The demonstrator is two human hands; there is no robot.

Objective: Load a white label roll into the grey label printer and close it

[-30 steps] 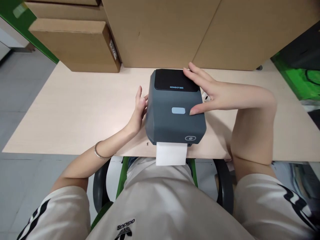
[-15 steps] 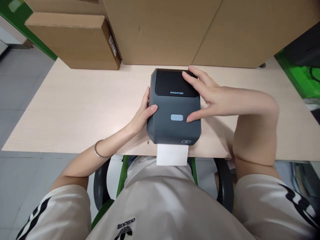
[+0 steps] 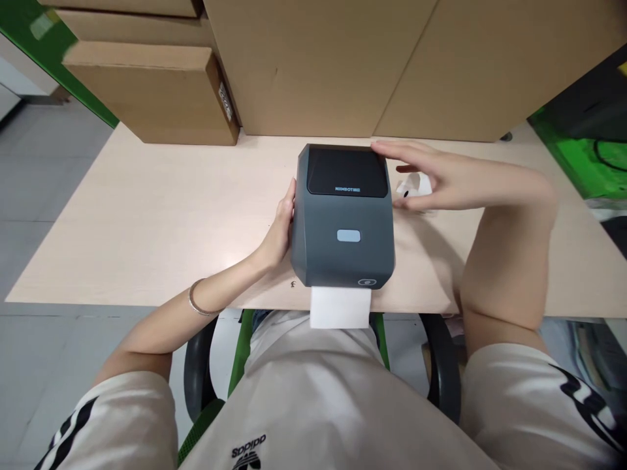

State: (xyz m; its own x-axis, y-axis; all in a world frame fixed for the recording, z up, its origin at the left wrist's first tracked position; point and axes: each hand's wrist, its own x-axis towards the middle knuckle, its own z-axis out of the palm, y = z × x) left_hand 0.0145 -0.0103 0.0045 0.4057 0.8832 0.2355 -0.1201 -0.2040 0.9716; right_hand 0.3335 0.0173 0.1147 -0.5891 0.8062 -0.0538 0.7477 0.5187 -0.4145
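Observation:
A dark grey label printer (image 3: 347, 254) with a black top panel and a light blue button sits on the table, its front towards me. White label paper (image 3: 340, 308) sticks out of its front, past the table edge. My left hand (image 3: 280, 228) lies against the printer's left side, fingers extended. At the right side, my right hand (image 3: 422, 171) is spread, with its fingertips near the back right corner and its thumb low beside the side. A small white object (image 3: 416, 185) shows under that palm; I cannot tell what it is.
A flat cardboard box (image 3: 151, 98) stands at the back left of the wooden table (image 3: 147, 222). Large cardboard boxes (image 3: 318, 65) line the back edge. A black chair armrest (image 3: 443, 365) is below the front edge. Green and dark items lie beyond the right side.
My right hand has slid off the printer's top to its right side, uncovering the white object. My left thumb has left the top edge. The view has shifted slightly.

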